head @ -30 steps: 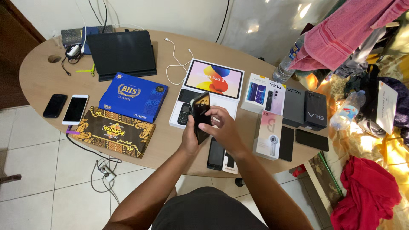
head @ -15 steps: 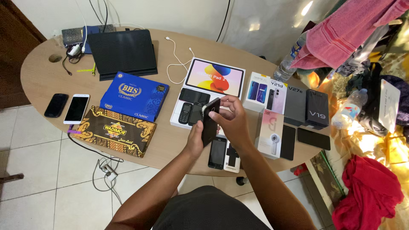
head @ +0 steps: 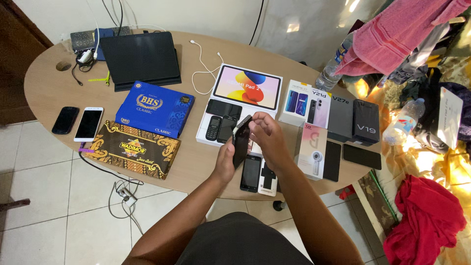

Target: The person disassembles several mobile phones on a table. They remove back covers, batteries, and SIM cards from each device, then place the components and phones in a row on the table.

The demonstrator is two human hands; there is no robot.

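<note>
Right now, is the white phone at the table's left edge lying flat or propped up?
Lying flat: the white phone rests face up on the table, beside a black phone.

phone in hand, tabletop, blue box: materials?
Dark phone, held by left hand and right hand: glossy, probably glass or plastic. Table: light wood-look, matte, likely laminate. Blue box: printed cardboard, slight sheen, by its crisp edges.
</note>
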